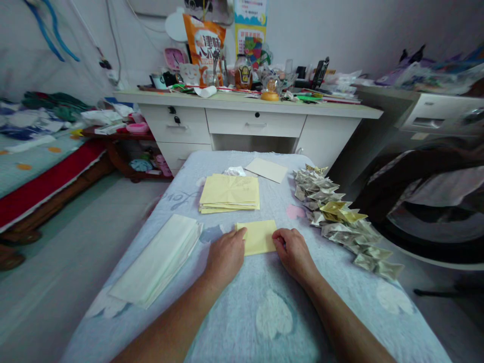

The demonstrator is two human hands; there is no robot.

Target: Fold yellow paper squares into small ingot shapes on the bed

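My left hand (226,256) pressing the yellow sheet's (260,236) left edge, my right hand (293,253) pinching its right edge, sheet flat on the cloth (264,302) between them, yellow stack (230,193) just beyond, white stack (159,261) left, folded pieces (340,219) right.

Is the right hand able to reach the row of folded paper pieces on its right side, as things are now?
Probably yes. The right hand rests on the yellow sheet, and only bare cloth lies between it and the folded paper pieces.

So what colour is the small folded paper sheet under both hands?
Pale yellow; the small folded paper sheet shows best in the head view.
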